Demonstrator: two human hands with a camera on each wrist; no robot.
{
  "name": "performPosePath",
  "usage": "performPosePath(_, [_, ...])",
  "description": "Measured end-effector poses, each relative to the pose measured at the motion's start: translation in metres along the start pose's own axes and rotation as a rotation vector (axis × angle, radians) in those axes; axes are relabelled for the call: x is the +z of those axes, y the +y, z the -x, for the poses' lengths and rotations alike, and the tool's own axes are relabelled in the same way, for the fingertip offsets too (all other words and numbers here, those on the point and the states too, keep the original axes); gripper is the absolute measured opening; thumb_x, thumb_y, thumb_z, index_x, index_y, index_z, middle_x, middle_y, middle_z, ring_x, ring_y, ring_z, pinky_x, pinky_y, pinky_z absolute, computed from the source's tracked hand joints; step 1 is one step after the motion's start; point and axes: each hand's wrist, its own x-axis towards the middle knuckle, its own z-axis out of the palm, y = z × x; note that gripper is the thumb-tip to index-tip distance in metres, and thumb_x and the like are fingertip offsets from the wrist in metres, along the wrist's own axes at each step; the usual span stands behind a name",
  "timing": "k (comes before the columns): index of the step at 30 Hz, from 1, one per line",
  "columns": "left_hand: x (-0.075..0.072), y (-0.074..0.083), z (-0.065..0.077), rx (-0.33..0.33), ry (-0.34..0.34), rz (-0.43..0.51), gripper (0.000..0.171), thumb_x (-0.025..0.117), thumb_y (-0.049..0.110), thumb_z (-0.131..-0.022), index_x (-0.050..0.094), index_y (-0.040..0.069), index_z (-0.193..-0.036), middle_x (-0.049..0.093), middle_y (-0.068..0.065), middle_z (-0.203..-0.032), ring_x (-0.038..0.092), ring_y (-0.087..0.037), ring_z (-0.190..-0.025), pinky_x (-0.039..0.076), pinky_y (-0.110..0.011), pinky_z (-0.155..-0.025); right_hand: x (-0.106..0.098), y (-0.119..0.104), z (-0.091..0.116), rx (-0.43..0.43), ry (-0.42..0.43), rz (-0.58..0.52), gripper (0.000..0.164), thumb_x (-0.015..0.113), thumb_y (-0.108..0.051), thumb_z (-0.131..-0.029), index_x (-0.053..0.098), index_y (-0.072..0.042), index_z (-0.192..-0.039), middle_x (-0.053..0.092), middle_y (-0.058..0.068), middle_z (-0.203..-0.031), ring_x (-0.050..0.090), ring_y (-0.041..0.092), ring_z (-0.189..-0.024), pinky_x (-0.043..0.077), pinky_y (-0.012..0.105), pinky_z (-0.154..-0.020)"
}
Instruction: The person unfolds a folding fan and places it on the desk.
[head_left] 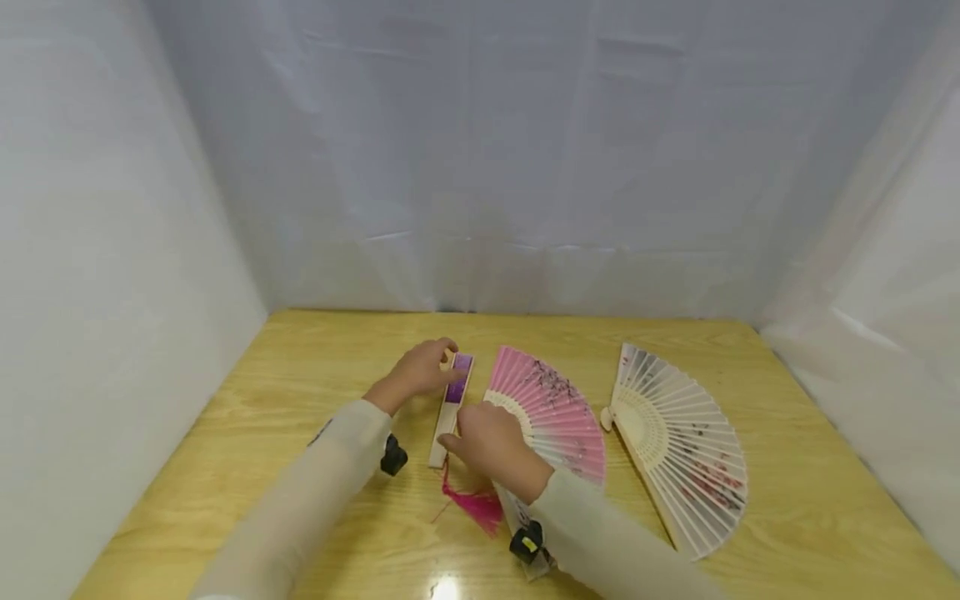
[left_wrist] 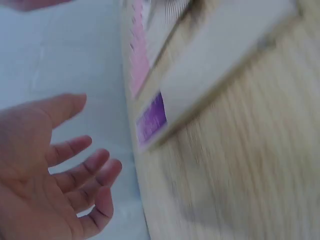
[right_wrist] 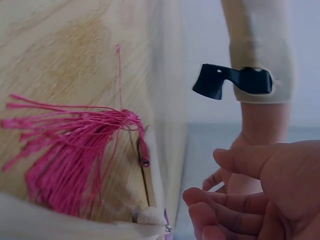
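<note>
A folded hand fan (head_left: 447, 423) with a purple band (left_wrist: 151, 120) lies on the table between my hands. Its pink tassel (right_wrist: 80, 155) spreads over the wood at the near end. My left hand (head_left: 420, 369) hovers by the fan's far, purple end; in the left wrist view its fingers are loosely bent, apart from the fan. Above the near half is my right hand (head_left: 495, 442), its fingers loosely curled in the right wrist view with nothing seen in them. It partly covers an open pink fan (head_left: 562, 404) printed with dark blossom branches.
An open white fan (head_left: 686, 450) with grey and red prints lies to the right on the wooden table (head_left: 322, 375). Beneath my right forearm a pale strip-like item (head_left: 513, 508) is partly hidden. White sheeting (head_left: 480, 167) surrounds the table at the back and sides.
</note>
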Motion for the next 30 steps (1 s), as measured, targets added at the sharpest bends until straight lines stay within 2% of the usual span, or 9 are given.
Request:
performPosePath(5, [-0.006,-0.015,-0.003,-0.024,-0.040,-0.039,0.054,0.064,0.037,-0.093,0.053,-0.003,-0.128,0.061,-0.020,-0.116,0.060,-0.031,-0.098,0.051,-0.045,-0.084,0.008,-0.014,-0.010,0.046,-0.019,0.063,0.055,0.060,-0.055,-0.091,0.049,-0.016,-0.053,0.041,-0.004,-0.051,0.042,0.011,-0.044,0.038,0.027,-0.039])
performPosePath(8, [-0.002,-0.020,-0.008,-0.038,-0.041,-0.064,0.054,0.063,0.041,-0.092,0.056,-0.004,-0.120,0.062,-0.018,-0.110,0.060,-0.028,-0.092,0.052,-0.043,-0.081,0.012,-0.017,-0.014,0.073,-0.035,0.101,0.054,0.059,-0.057,-0.090,0.053,-0.015,-0.057,0.047,-0.001,-0.053,0.048,0.013,-0.047,0.042,0.030,-0.041])
performPosePath(11, [0.006,-0.024,-0.012,-0.074,-0.025,-0.084,0.052,0.062,0.049,-0.091,0.060,0.000,-0.107,0.062,-0.013,-0.099,0.057,-0.026,-0.084,0.050,-0.039,-0.074,0.017,-0.019,-0.017,0.100,-0.054,0.121,0.051,0.060,-0.057,-0.089,0.057,-0.014,-0.062,0.055,0.001,-0.060,0.054,0.016,-0.053,0.046,0.034,-0.046])
performPosePath(16, [0.016,-0.025,-0.012,-0.138,0.000,-0.127,0.051,0.061,0.058,-0.088,0.058,0.007,-0.079,0.056,-0.006,-0.075,0.052,-0.022,-0.067,0.045,-0.036,-0.061,0.026,-0.020,-0.021,0.108,-0.082,0.141,0.054,0.057,-0.061,-0.089,0.060,-0.013,-0.064,0.057,0.002,-0.063,0.056,0.017,-0.057,0.046,0.037,-0.048])
performPosePath(20, [0.021,-0.019,-0.013,-0.136,0.007,-0.213,0.055,0.058,0.061,-0.088,0.055,0.009,-0.070,0.054,-0.006,-0.068,0.050,-0.024,-0.064,0.044,-0.043,-0.069,0.030,-0.021,-0.024,0.114,-0.072,0.138,0.057,0.059,-0.062,-0.087,0.067,-0.007,-0.076,0.059,0.004,-0.064,0.058,0.018,-0.059,0.048,0.038,-0.049])
performPosePath(24, [0.023,-0.015,-0.014,-0.141,0.016,-0.275,0.057,0.060,0.065,-0.084,0.056,0.009,-0.071,0.057,-0.007,-0.073,0.054,-0.027,-0.071,0.043,-0.049,-0.078,0.033,-0.022,-0.027,0.127,-0.074,0.131,0.056,0.064,-0.060,-0.085,0.069,-0.003,-0.088,0.063,0.006,-0.070,0.062,0.020,-0.065,0.050,0.038,-0.053])
performPosePath(30, [0.028,-0.019,-0.019,-0.120,0.004,-0.314,0.054,0.064,0.064,-0.081,0.057,0.011,-0.072,0.058,-0.005,-0.072,0.054,-0.024,-0.069,0.043,-0.049,-0.078,0.038,-0.022,-0.026,0.113,-0.098,0.133,0.047,0.064,-0.054,-0.088,0.063,-0.008,-0.074,0.064,0.006,-0.073,0.063,0.022,-0.068,0.051,0.040,-0.055])
